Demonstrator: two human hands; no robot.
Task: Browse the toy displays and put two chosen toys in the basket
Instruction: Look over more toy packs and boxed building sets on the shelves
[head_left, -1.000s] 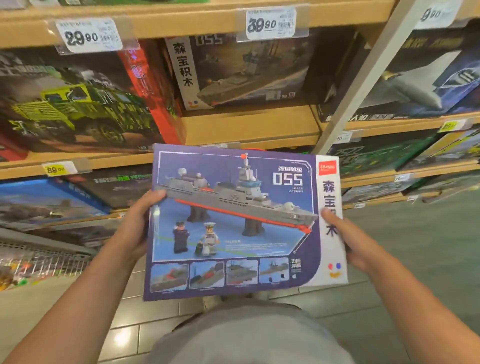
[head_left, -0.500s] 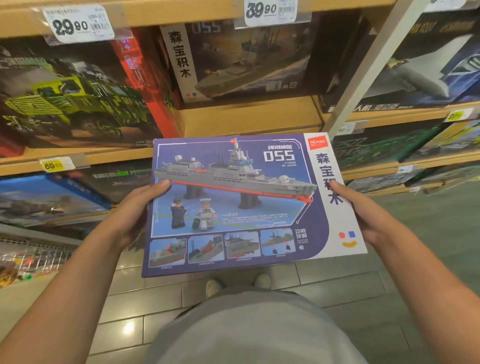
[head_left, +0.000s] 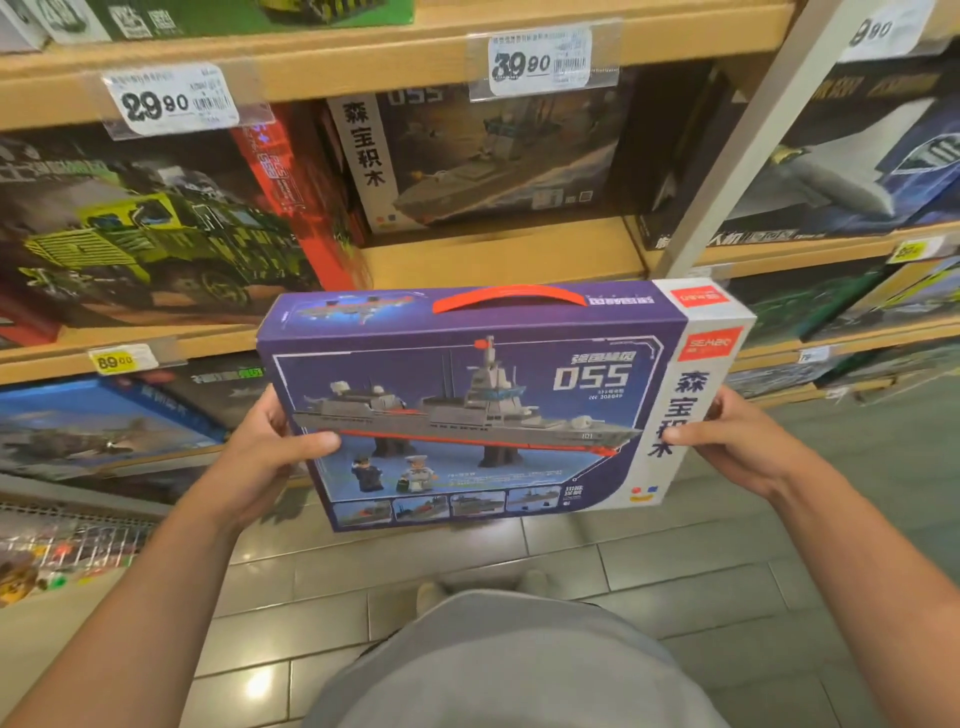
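A purple warship brick-set box, marked 055 and with a red carry handle on its top edge, is held in front of me over the floor. My left hand grips its left edge, thumb on the front face. My right hand grips its right edge by the white strip. The box is tilted so that its top side shows. No basket is in view.
Wooden shelves with a white upright post hold more toy boxes: a green truck set at left, another 055 ship box behind, a plane box at right. Tiled floor below.
The box's top edge has tipped toward me, so its top side and red handle now show. Both hands keep their grip on its side edges.
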